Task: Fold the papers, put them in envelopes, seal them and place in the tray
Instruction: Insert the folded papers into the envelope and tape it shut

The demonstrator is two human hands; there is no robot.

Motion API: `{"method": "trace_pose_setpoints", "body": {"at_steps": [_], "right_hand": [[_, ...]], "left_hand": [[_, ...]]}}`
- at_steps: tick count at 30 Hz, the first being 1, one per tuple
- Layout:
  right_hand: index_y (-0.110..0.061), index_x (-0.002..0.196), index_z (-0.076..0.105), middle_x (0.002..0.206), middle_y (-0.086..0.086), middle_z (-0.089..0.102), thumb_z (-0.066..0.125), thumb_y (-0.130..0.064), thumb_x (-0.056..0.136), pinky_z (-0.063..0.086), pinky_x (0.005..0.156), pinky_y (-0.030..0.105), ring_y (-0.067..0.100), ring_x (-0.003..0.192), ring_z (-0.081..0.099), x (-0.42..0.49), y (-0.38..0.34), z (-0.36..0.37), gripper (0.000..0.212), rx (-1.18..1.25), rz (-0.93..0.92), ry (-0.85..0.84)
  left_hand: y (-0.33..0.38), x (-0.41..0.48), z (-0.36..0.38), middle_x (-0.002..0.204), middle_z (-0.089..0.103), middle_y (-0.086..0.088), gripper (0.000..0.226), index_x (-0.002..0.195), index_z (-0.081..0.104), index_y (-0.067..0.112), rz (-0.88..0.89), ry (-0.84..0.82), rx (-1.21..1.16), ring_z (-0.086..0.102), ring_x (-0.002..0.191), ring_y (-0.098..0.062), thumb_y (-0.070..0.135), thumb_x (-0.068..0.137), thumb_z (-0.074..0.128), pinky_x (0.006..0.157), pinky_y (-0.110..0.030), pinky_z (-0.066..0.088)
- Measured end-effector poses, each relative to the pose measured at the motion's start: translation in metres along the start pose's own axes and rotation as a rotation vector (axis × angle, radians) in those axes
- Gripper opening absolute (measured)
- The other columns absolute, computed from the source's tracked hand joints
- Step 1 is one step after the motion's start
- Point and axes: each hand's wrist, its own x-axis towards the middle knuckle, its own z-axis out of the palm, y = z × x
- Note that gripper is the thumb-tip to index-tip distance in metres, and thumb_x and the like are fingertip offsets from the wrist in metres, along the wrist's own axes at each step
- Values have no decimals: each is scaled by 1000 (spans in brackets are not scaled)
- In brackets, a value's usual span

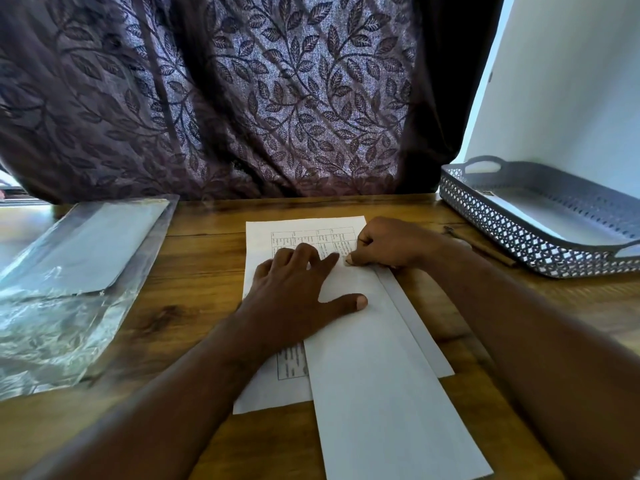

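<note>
Now, curtain (242,98): dark leaf-patterned cloth hanging behind the far edge of the table.
Table (194,237): brown wood, carrying everything below.
Tray (502,230): grey, lattice-walled, with handles, at the far right; nothing sealed shows in it, so the task looks to be at an early stage.
Plastic packet (41,334): clear and crinkled, at the left, well apart from the tray; pale envelopes (93,244) lie inside it.
Paper (381,375): a white sheet in the middle of the table, between the packet and the tray. A printed grid shows at its far end and beside the left wrist. A long blank panel lies over it, apparently the folded-over part, with a narrow strip showing along its right side. The panel sits slightly askew to the sheet beneath.
Left hand (294,296): flat on the sheet, fingers spread wide, thumb (353,302) on the blank panel, pinning it.
Right hand (388,244): fingers curled narrow, pinching the far corner of the panel against the sheet.
Step in hand: probably setting the lengthwise fold.
Doing it well: keep the flat hand pressing so nothing slides, square the far corners before creasing, then run a fingertip firmly along the fold from far end to near end; a skewed fold may not slip cleanly into an envelope.
</note>
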Motion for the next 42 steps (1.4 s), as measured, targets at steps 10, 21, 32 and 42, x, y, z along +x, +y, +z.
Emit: {"method": "trace_pose_setpoints", "body": {"at_steps": [10, 21, 32, 42], "right_hand": [[-21, 64, 58, 61, -9, 57, 79, -33, 84, 37, 45, 21, 7, 50, 54, 4, 0, 3, 31, -8, 40, 73], [-5, 79, 71, 66, 5, 70, 87, -23, 78, 40, 43, 22, 12, 44, 52, 1, 13, -2, 24, 257, 174, 114], [-2, 82, 75, 70, 10, 73, 84, -11, 79, 46, 48, 23, 12, 46, 55, 5, 22, 0, 13, 428, 237, 116], [-2, 88, 71, 71, 9, 70, 80, -13, 83, 46, 51, 25, 12, 48, 56, 3, 22, 0, 15, 430, 200, 98]], "left_hand": [[3, 2, -3, 132, 36, 6, 83, 149, 22, 52, 3, -16, -11, 29, 128, -21, 90, 76, 14, 107, -47, 28], [3, 3, -4, 136, 39, 6, 88, 148, 28, 49, 6, -1, 27, 34, 130, -21, 92, 73, 8, 106, -49, 33], [4, 21, 3, 133, 46, 6, 46, 132, 42, 45, -50, 68, -14, 39, 127, -24, 69, 94, 31, 103, -50, 36], [4, 21, 3, 133, 44, 2, 56, 146, 36, 48, -44, 67, 74, 40, 125, -23, 70, 95, 27, 102, -45, 39]]}}
